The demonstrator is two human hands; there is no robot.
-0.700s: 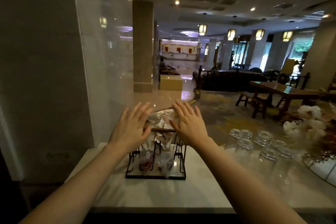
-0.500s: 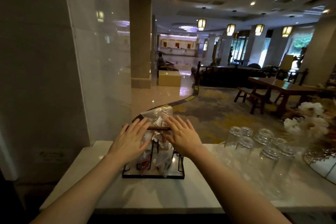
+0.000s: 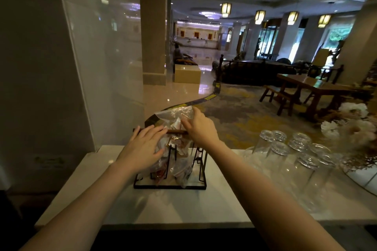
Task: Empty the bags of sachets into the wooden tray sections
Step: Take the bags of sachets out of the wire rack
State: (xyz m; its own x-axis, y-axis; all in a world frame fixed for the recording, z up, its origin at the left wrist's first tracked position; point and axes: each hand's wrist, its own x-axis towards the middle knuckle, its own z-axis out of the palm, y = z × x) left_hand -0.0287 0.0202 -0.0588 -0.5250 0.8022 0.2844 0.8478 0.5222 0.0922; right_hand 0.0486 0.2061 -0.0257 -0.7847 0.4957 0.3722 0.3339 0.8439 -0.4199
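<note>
A black wire-frame tray (image 3: 201,184) with a wooden handle bar (image 3: 175,132) stands on the white counter. Clear plastic bags of sachets are stuffed into it; one bag (image 3: 173,115) sticks up above the bar, others (image 3: 182,171) hang lower in the frame. My right hand (image 3: 201,128) pinches the top right of the tall bag. My left hand (image 3: 142,149) lies flat against the bags on the left side of the tray, fingers spread over the bar's left end. The tray's inner sections are hidden by the bags.
Several upturned drinking glasses (image 3: 285,161) stand on the counter (image 3: 183,206) right of the tray. White flowers (image 3: 350,126) and a plate edge sit at the far right. A glass panel and wall rise on the left. Behind lies a lobby with a wooden table.
Both hands came down from hovering onto the bags. My right hand has closed on the tall bag's top; my left has settled against the tray's left side. The camera moved closer.
</note>
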